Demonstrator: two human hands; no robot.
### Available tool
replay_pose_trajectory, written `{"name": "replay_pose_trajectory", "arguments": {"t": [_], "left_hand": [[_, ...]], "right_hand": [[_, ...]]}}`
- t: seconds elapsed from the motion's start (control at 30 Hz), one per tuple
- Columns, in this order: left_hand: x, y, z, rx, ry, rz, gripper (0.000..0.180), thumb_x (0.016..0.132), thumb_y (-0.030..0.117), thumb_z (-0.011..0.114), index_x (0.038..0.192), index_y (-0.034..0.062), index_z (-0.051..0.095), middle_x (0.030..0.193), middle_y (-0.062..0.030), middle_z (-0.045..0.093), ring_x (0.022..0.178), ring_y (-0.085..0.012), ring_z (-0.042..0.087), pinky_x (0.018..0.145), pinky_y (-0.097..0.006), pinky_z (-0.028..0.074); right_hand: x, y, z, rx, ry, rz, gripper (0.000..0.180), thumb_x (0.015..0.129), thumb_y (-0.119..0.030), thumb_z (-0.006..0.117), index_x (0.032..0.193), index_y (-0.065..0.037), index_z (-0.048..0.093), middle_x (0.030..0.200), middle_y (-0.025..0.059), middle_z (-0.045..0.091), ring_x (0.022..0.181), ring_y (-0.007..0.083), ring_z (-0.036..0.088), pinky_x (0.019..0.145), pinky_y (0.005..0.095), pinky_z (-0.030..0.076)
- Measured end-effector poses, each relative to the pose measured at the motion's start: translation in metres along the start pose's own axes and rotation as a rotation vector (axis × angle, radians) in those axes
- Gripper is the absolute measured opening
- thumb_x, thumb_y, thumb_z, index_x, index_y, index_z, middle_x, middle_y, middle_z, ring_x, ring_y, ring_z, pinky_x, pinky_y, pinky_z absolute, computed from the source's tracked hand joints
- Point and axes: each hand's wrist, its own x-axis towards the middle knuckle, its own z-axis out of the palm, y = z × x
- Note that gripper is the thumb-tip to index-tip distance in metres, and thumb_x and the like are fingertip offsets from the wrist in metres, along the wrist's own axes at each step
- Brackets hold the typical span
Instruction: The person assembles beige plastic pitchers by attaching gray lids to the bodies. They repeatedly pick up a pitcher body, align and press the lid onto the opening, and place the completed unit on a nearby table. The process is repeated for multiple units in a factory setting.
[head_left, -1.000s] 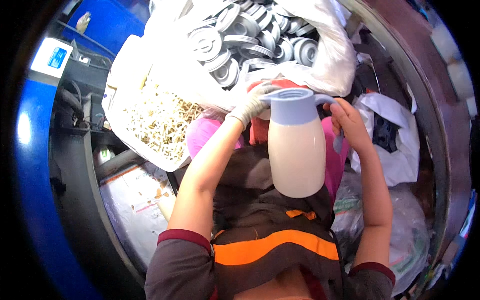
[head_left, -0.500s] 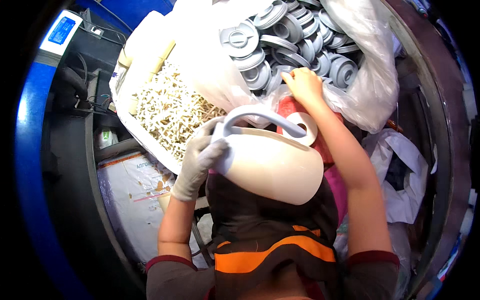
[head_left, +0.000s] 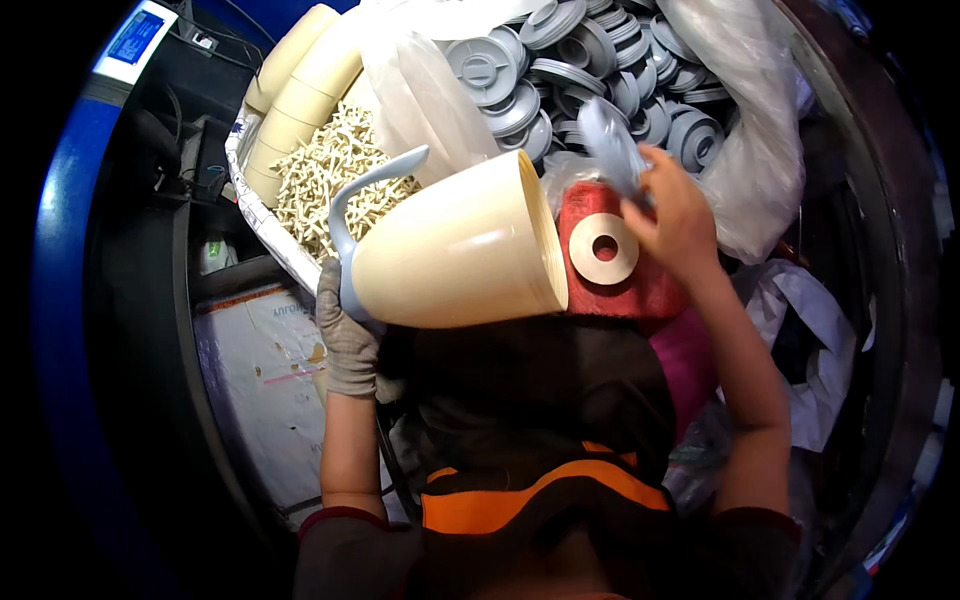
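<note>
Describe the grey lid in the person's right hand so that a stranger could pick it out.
Find the clear bag of grey lids at top. At its lower edge the bare right hand pinches one grey lid on edge; the others lie loose.

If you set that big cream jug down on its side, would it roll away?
Probably a little. The cream jug has a rounded body, so it could roll, but its grey handle would likely stop it. It looks hollow and stiff, probably light: the gloved left hand holds it alone.
</note>
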Motion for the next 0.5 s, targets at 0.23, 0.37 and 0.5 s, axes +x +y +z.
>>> {"name": "replay_pose_trajectory", "arguments": {"t": [0.23, 0.37, 0.5], "left_hand": [[0.005, -0.020, 0.017, 0.022, 0.000, -0.018, 0.047, 0.088, 0.038, 0.060, 0.120, 0.0041, 0.054, 0.111, -0.0110, 0.062, 0.100, -0.0239, 0.060, 0.087, -0.041, 0.050], [-0.016, -0.016, 0.024, 0.068, 0.034, -0.024, 0.049, 0.086, 0.034, 0.063, 0.122, 0.0030, 0.052, 0.114, -0.0113, 0.061, 0.104, -0.0250, 0.059, 0.093, -0.042, 0.047], [-0.021, -0.018, 0.011, 0.053, 0.008, -0.023, 0.049, 0.086, 0.037, 0.061, 0.122, 0.0034, 0.052, 0.114, -0.0109, 0.061, 0.104, -0.0231, 0.059, 0.090, -0.038, 0.049]], "right_hand": [[-0.087, 0.002, 0.032, 0.032, -0.190, -0.092, 0.033, 0.074, -0.029, 0.073, 0.090, -0.006, 0.057, 0.131, 0.0160, 0.048, 0.118, 0.0342, 0.047, 0.096, 0.0455, 0.037], [-0.074, 0.000, 0.042, 0.054, -0.103, 0.063, 0.041, 0.073, -0.032, 0.073, 0.101, -0.006, 0.057, 0.120, 0.0154, 0.054, 0.108, 0.0332, 0.052, 0.091, 0.0423, 0.042], [-0.050, 0.003, 0.044, 0.106, -0.070, 0.191, 0.054, 0.071, -0.028, 0.071, 0.114, 0.000, 0.055, 0.108, 0.0164, 0.059, 0.098, 0.0323, 0.057, 0.086, 0.0430, 0.045]]}}
